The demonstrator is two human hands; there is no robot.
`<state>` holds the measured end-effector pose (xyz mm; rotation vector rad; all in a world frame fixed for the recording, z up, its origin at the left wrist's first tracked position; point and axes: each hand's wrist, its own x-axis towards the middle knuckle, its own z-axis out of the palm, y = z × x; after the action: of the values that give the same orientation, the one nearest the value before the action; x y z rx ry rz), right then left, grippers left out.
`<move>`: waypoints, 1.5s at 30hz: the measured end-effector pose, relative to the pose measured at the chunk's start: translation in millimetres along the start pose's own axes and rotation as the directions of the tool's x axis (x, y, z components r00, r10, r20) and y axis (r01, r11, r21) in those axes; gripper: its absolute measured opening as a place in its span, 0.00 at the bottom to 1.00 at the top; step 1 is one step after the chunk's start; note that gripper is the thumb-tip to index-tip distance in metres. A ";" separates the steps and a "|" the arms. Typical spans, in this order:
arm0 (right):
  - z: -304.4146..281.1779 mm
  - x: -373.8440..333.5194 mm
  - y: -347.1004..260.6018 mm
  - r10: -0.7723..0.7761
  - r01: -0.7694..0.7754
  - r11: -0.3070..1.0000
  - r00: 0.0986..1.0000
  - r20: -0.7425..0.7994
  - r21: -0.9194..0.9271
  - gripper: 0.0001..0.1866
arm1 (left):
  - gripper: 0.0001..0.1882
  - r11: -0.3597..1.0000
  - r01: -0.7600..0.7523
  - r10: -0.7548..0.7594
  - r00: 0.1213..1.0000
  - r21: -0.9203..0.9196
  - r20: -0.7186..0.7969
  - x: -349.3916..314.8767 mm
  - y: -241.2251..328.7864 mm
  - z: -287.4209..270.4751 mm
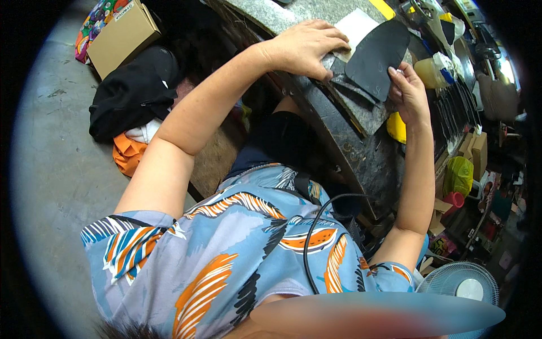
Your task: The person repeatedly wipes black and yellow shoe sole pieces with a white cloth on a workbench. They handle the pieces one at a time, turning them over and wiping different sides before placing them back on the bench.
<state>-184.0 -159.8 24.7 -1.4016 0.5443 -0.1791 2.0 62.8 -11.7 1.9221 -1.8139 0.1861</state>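
A flat black piece (379,56), rounded and long like a shoe sole, is tilted above the workbench. My right hand (409,93) pinches its right edge between thumb and fingers. On the other side, my left hand (309,50) reaches over the bench with its fingers stretched out and the thumb apart, next to narrow dark strips (355,90). I cannot make out anything in its grasp. Behind the black piece lies a white sheet (357,29), partly covered by it. A grey speckled slab (370,120) is under the strips.
The dark workbench (353,150) runs along my front. To the right are a jar of yellowish stuff (430,73), a yellow object (397,127) and a row of dark tools (454,116). A fan (463,282) stands lower right. At left are a cardboard box (123,39) and a black bag (132,93).
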 end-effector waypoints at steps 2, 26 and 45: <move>1.3 -0.6 -1.8 0.027 -0.027 1.000 1.000 0.003 -0.009 0.09 | 0.39 0.999 0.024 -0.024 1.000 -0.022 0.019 0.8 2.1 -3.7; 14.7 -6.5 4.5 -0.104 0.088 0.966 0.993 -0.053 -0.245 0.08 | 0.38 0.997 0.044 -0.041 0.999 0.067 -0.035 1.8 -0.8 13.2; 14.8 -11.2 10.2 -0.161 0.126 0.956 0.980 -0.118 -0.265 0.08 | 0.42 0.997 0.076 -0.074 0.995 0.021 -0.074 0.5 12.4 1.2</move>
<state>-188.8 -140.0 18.8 -1.6920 0.5954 -0.3346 -10.2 61.8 -9.4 1.9699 -1.6969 0.2509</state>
